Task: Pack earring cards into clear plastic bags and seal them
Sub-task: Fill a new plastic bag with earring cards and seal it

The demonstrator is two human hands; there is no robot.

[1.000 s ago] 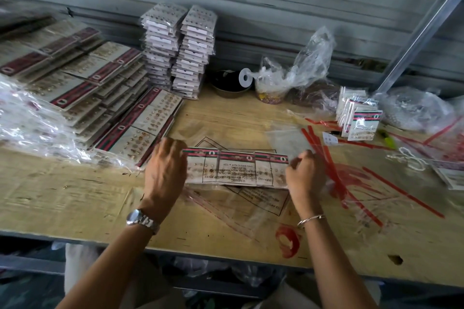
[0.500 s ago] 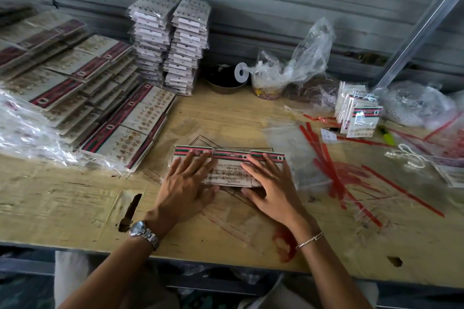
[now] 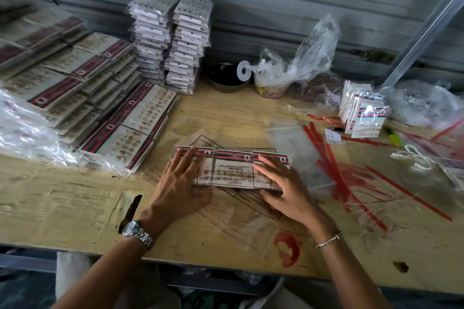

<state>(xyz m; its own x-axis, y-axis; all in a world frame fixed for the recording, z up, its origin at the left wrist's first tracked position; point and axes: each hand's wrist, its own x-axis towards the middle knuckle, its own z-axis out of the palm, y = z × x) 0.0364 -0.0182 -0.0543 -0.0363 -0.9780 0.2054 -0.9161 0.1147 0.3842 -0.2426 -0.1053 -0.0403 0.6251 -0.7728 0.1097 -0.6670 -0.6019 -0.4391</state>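
Note:
A row of three earring cards with red and green top stripes lies inside a clear plastic bag [image 3: 232,169] with warning print, flat on the wooden table [image 3: 62,195]. My left hand [image 3: 179,183] presses flat on the bag's left part with straight fingers. My right hand [image 3: 283,183] presses flat on its right part, fingers spread. Under and in front of the bag lie more clear bags [image 3: 246,223]. Empty bags with red seal strips [image 3: 324,155] lie to the right.
Packed card bundles [image 3: 125,130] are piled at the left, with two tall stacks of white cards [image 3: 173,40] behind. A dark bowl [image 3: 227,78], a tape roll [image 3: 244,71] and a crumpled bag [image 3: 301,63] stand at the back. Small bagged cards [image 3: 364,115] lean at right.
Both hands held the card row by its ends a second ago. They then laid it down and now press flat on top of the bag; little moved in the last half second.

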